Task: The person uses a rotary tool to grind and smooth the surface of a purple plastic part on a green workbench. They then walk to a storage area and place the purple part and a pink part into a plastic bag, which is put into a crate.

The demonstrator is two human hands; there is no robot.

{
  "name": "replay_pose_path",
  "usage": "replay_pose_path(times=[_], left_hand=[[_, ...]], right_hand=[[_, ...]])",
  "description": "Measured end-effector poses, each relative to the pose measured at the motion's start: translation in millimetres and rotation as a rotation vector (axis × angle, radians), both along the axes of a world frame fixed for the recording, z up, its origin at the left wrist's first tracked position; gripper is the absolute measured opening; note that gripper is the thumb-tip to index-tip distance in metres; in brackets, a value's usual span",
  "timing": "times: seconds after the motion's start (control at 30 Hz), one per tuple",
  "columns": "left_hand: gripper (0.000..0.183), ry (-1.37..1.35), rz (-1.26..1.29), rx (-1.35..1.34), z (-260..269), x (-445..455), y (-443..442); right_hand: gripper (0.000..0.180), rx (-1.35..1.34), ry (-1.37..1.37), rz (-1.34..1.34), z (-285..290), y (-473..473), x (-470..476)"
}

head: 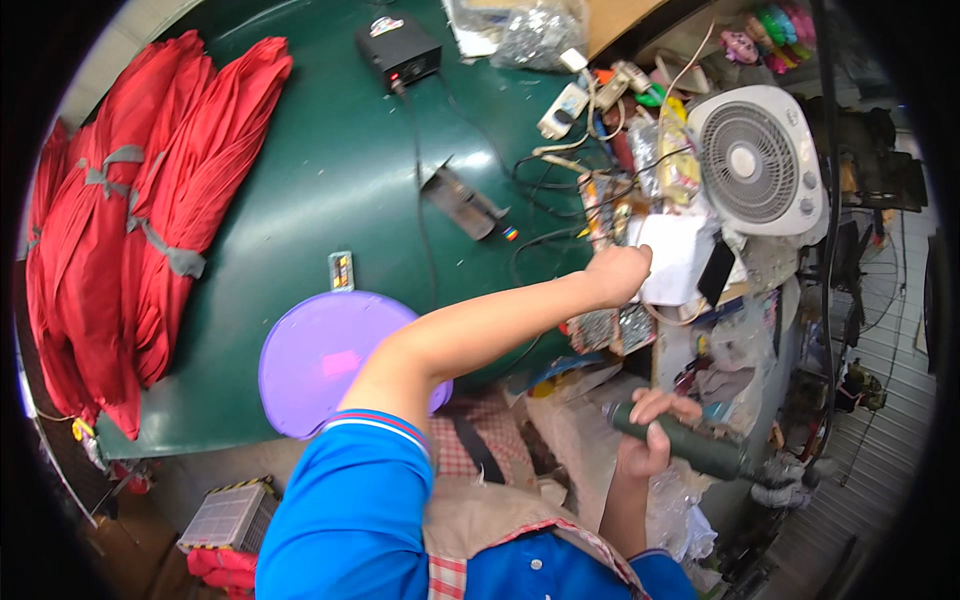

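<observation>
My right hand [646, 433] is wrapped around a dark green bottle [701, 448], which is tilted, its narrow pale end towards the table. My left arm reaches across my body. The left hand [619, 276] is curled into a fist beside a stack of white paper [669, 262], and nothing shows in it. A black phone-like slab [716, 271] lies on the paper's right edge. Under my left forearm is a round purple plastic disc [315, 337], partly hidden by the arm. A small card-like piece [340, 271] lies at its far edge.
Red fabric bundles [169, 217] with grey straps cover the green table's left. A black power box [397, 49] has a lit red lamp. A metal holder [463, 202] carries a tool. A box fan [750, 161], power strip [564, 110] and cables crowd the right.
</observation>
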State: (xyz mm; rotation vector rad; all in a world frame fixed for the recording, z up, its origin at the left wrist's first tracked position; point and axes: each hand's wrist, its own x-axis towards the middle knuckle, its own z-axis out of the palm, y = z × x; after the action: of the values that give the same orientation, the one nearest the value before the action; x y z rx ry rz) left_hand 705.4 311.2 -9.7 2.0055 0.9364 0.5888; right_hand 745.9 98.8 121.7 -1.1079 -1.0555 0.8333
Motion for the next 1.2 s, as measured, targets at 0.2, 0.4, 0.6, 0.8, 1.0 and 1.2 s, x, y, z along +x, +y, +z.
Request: replay_pose_path(times=[0.2,0.4,0.6,0.8,1.0,1.2], left_hand=[[0.018,-0.271,0.066,-0.362,13.2,-228.0,-158.6],[0.012,-0.091,0.063,-0.283,6.3,-338.4,-255.9],[0.011,-0.036,-0.042,-0.12,5.5,-382.3,-267.8],[0.013,-0.154,-0.108,-0.086,4.9,-401.5,-258.4],[0.013,-0.094,-0.078,-0.096,-2.8,-412.3,-256.1],[0.026,-0.161,0.104,-0.047,-9.1,-410.3,-258.2]], right_hand=[[0.046,-0.057,0.234,0.118,-22.6,-14.6,-94.5],[0.041,-0.112,0.314,0.34,-33.3,-35.0,-195.2],[0.039,-0.125,0.312,0.347,-32.6,-51.0,-236.7],[0.039,-0.142,0.306,0.327,-35.7,-46.8,-250.5],[0.04,-0.167,0.279,0.345,-42.5,-37.9,-259.4],[0.041,-0.107,0.244,0.412,-53.6,-24.5,-266.7]])
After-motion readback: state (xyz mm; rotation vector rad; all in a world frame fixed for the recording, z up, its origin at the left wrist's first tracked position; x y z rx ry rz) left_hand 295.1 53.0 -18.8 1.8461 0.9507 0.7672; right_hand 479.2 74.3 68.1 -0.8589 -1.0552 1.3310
